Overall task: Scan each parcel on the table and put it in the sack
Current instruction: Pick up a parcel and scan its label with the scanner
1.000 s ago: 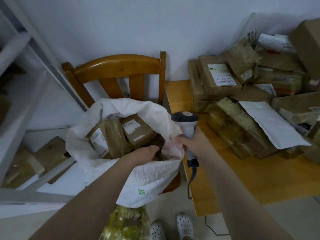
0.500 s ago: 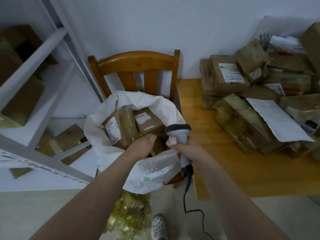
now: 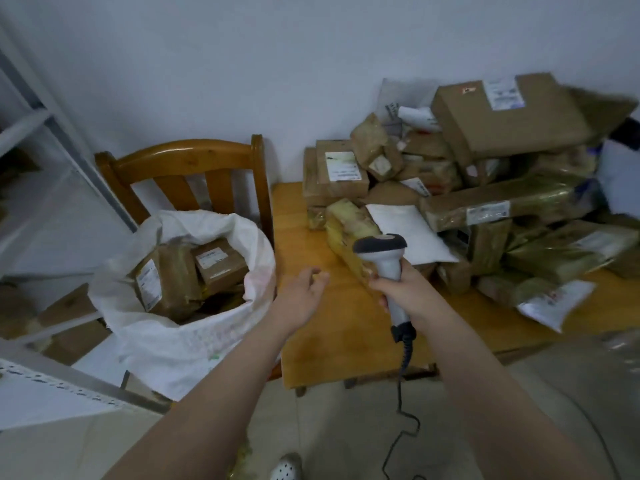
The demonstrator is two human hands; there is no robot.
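Observation:
My right hand [image 3: 403,289] grips the handle of a grey barcode scanner [image 3: 381,249], its head raised over the wooden table [image 3: 346,334]. My left hand [image 3: 301,296] hovers empty over the table's left part, fingers loosely curled, just right of the white sack [image 3: 180,337]. The sack stands open on a wooden chair [image 3: 183,161] and holds brown taped parcels [image 3: 194,271]. A heap of brown parcels [image 3: 485,188] covers the table's back and right. A yellowish taped parcel [image 3: 346,226] and a white mailer [image 3: 405,226] lie nearest the scanner.
A metal shelf frame [image 3: 52,133] with boxes stands at the left. The scanner's coiled cable [image 3: 401,393] hangs down past the table's front edge to the floor. A white mailer [image 3: 554,303] lies near the table's right front. My shoe [image 3: 285,469] shows below.
My left hand has left the sack's rim and moved right over the table. My right hand with the scanner has moved right and up toward the parcels. The view has swung right.

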